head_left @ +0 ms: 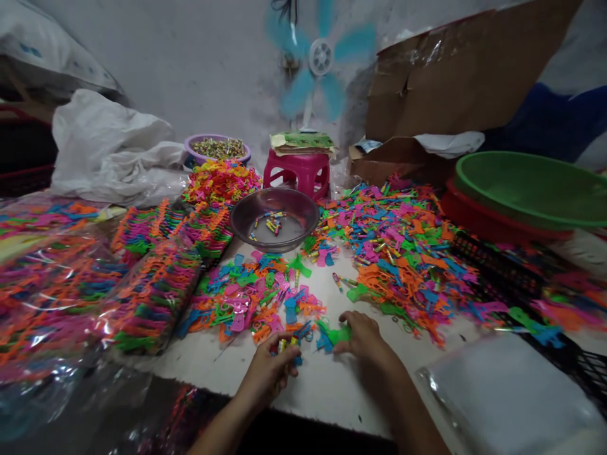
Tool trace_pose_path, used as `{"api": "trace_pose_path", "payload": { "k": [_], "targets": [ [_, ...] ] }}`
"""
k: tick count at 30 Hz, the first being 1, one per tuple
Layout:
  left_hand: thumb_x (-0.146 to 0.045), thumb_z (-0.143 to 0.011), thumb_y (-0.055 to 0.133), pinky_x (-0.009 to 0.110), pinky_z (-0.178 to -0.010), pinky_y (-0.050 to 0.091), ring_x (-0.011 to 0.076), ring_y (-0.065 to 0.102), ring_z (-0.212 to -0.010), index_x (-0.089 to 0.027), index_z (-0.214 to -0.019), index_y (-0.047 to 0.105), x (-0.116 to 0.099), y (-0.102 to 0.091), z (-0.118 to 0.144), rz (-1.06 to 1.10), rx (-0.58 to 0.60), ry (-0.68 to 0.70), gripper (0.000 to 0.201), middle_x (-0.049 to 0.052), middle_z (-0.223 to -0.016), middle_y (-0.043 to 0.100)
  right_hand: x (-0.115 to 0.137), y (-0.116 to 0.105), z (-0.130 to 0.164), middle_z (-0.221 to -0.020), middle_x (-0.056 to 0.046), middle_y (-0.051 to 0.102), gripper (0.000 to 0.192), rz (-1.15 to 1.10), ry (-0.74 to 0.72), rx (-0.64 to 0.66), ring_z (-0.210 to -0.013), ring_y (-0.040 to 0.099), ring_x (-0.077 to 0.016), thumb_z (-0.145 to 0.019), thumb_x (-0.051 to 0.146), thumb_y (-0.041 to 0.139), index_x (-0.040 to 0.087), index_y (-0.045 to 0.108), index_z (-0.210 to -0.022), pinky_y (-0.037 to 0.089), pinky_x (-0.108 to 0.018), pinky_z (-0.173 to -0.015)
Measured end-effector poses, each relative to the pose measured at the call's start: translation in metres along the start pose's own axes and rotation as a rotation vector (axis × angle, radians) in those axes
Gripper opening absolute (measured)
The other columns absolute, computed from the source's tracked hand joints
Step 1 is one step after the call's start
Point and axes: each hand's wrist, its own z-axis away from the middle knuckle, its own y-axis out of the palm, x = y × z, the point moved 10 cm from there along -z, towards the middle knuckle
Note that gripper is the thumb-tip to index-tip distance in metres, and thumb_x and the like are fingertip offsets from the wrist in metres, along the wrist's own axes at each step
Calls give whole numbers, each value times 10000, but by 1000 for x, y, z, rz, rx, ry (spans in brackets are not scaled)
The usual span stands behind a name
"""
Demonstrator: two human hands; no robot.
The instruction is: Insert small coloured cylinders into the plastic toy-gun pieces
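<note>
My left hand (pixel 269 370) is closed around a few small yellow-banded tubes (pixel 288 344), with a blue plastic piece (pixel 298 360) showing at its fingertips. To its right, my right hand (pixel 364 338) has thumb and fingers around a green plastic toy gun (pixel 339 335) low over the white table (pixel 327 385). A blue toy piece (pixel 325 343) lies against the green one. Just beyond both hands spreads a loose pile of bright plastic toy guns (pixel 241 303). Two loose tubes (pixel 337 282) rest on the table ahead of my right hand.
A larger toy-gun heap (pixel 403 253) covers the right side. A grey bowl (pixel 275 244) holds several tubes. Bagged toys (pixel 147 297) lie left; a plastic bag stack (pixel 512 385) lies right. Behind stand a pink stool (pixel 296 165), a spinning fan (pixel 320 58) and a green basin (pixel 531 189).
</note>
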Motion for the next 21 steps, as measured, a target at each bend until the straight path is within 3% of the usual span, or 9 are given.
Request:
{"api": "trace_pose_path", "payload": {
  "k": [2,5,9,12,17,21],
  "targets": [
    [-366,-554,708,130,-254,210,62,483,-332,-173,-865,489,4,-3,0,-29,-15,-14,427,-43,-571,571,1,5,7,-707,-34,565,366,-142,0,41,-730,517,-220,-465,414,734,173,579,-693,349,-288,-637],
    [-398,-579,684,138,-262,204,69,466,-324,-159,-852,519,9,2,-2,-88,4,-5,398,-45,-490,538,14,10,19,-553,29,455,301,-411,-50,73,-583,468,-140,-617,425,625,175,475,-544,326,-227,-523],
    [-409,-589,678,146,-294,247,67,461,-343,-148,-890,563,3,12,0,-112,6,83,414,-43,-472,526,40,2,35,-515,59,384,331,-729,-24,-104,-474,395,-88,-785,461,421,192,390,-595,310,-199,-454],
    [-441,-617,646,158,-292,236,43,366,-276,-152,-946,564,-7,21,7,-110,16,89,445,-47,-448,524,65,6,45,-496,70,402,303,-925,2,-160,-403,358,-71,-832,445,363,201,383,-653,291,-187,-405],
    [-469,-577,658,166,-292,224,38,342,-269,-138,-901,593,-36,22,22,-137,-30,141,468,-34,-460,547,89,2,51,-488,70,396,277,-929,-48,-180,-433,371,-75,-836,407,395,198,397,-653,294,-185,-427],
    [-447,-569,671,156,-293,215,36,401,-310,-139,-817,588,-43,20,25,-116,-5,147,404,-7,-571,595,92,3,51,-501,73,374,268,-948,-81,-149,-452,356,-77,-841,394,390,199,386,-657,292,-189,-447]
  ]
}}
